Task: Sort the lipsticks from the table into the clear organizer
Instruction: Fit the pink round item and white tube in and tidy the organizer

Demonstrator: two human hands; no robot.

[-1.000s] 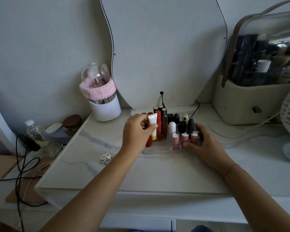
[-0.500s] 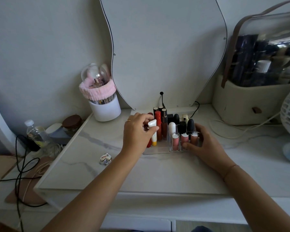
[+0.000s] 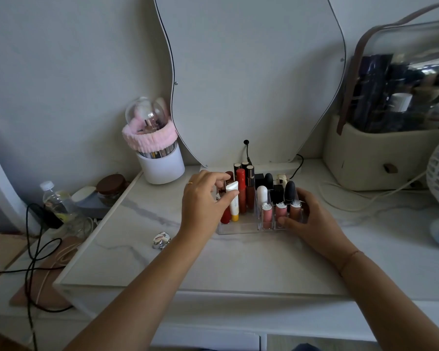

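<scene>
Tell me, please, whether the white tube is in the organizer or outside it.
In: the white tube stands cap-down, nearly upright, inside the left section of the clear organizer, with the left hand pinching it.

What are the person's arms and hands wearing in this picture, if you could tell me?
Both forearms are bare; no sleeve shows. The left hand carries a thin gold ring on one finger. A thin reddish cord bracelet circles the wrist of the right hand. No gloves or watch.

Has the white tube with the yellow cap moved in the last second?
Yes. The white tube has sunk lower against the red lipstick beside it, down into the clear organizer, held by the left hand.
</scene>
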